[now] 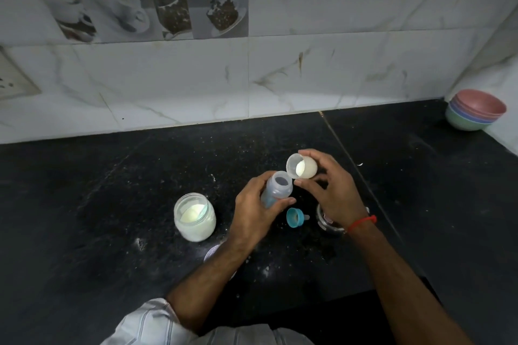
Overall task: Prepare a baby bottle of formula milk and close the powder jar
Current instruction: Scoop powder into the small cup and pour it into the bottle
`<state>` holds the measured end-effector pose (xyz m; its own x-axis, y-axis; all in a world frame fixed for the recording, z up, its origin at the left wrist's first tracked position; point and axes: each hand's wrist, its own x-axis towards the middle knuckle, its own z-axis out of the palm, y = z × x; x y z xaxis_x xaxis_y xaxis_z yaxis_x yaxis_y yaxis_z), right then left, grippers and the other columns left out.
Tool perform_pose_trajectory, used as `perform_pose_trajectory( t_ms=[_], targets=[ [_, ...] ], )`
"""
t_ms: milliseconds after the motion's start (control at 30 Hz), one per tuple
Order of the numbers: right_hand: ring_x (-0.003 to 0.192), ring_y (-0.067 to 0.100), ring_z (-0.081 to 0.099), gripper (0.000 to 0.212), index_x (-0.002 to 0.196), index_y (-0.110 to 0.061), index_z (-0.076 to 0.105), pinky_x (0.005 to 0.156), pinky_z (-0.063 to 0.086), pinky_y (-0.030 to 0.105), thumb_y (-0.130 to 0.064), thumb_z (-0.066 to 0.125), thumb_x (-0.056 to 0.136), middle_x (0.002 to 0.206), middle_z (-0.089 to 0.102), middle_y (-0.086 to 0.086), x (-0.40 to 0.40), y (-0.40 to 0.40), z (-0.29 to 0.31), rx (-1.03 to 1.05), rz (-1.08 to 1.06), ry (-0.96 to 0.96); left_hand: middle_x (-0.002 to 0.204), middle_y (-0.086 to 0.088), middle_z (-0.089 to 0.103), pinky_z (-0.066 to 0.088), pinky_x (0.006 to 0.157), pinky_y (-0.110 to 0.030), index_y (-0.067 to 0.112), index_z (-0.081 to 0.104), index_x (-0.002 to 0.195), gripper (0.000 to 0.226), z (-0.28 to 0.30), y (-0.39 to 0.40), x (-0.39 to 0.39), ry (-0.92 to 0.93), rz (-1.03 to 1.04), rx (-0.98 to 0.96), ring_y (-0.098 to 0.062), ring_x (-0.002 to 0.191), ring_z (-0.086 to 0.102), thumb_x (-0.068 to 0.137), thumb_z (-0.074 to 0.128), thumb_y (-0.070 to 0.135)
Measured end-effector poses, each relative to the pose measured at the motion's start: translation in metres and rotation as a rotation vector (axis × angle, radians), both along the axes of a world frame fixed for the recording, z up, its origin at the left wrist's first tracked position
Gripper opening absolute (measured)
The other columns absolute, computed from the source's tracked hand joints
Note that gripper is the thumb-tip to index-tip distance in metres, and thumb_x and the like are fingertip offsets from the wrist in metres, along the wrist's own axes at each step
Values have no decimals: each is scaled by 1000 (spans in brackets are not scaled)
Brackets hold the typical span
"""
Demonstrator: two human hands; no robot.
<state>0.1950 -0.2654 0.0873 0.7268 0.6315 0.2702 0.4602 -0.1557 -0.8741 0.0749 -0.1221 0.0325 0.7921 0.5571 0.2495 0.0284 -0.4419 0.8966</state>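
We take the baby bottle [276, 189] as our landmark: it is lifted above the black counter [112, 204], tilted, its open mouth turned up and to the right. Our left hand [256, 211] grips its body, fingers and thumb curled round the blue-tinted wall. Touching the bottle's mouth from the right is a small translucent cup [301, 166], tipped on its side so that its opening faces the bottle; white milk shows inside it. Our right hand [329, 189] holds that cup, thumb below and fingers curled over the top. A red thread [361, 223] circles the right wrist.

Left of the bottle, well apart from it, stands the powder jar [194, 217], open, with white powder inside. Just below and right of the bottle lies the teal teat ring [295, 217] on the counter. Right of that, partly hidden under our right wrist, sits a shiny metal thing [328, 223]; we cannot tell what it is. Far to the right of the bottle, in the corner by the marble wall [308, 78], sits a stack of coloured bowls [475, 113].
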Motion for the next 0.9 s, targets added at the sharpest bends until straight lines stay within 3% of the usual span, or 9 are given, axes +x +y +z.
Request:
perform_pose_trajectory(
  t_ms=[133, 300, 600, 800, 900],
  targets=[
    [127, 13, 58, 53, 135, -19, 63, 104, 52, 34, -2, 77, 86, 137, 57, -4, -1, 0, 15, -89, 80, -159, 120, 12, 66, 48, 91, -8, 31, 64, 130, 62, 9, 2, -5, 16, -4, 12, 2, 110, 63, 75, 91, 40],
    [133, 9, 49, 57, 139, -28, 60, 113, 42, 25, -4, 74, 89, 142, 52, -6, -5, 0, 30, -232, 148, -290, 118, 15, 64, 48, 90, -7, 30, 64, 133, 64, 15, 1, -11, 1, -4, 11, 5, 109, 62, 75, 91, 38],
    [137, 20, 44, 63, 144, -30, 55, 116, 38, 37, 2, 67, 91, 150, 46, -2, -11, 7, 43, -377, 232, -438, 120, 8, 68, 52, 90, -15, 29, 65, 133, 65, 19, 3, -20, 4, 5, 5, -4, 107, 64, 75, 90, 41],
    [135, 20, 42, 62, 146, -27, 53, 112, 32, 29, 1, 66, 93, 151, 45, -2, -16, 9, 54, -431, 241, -498, 120, 9, 67, 53, 90, -19, 30, 64, 135, 65, 22, 3, -22, 9, -4, -9, -4, 107, 64, 76, 89, 42],
    [135, 19, 40, 62, 147, -27, 53, 109, 29, 25, 1, 66, 93, 151, 44, -2, -18, 10, 61, -467, 239, -500, 121, 10, 67, 49, 88, -11, 30, 64, 135, 65, 25, 2, -23, 5, -10, -10, -2, 107, 63, 77, 88, 43]
  ],
)
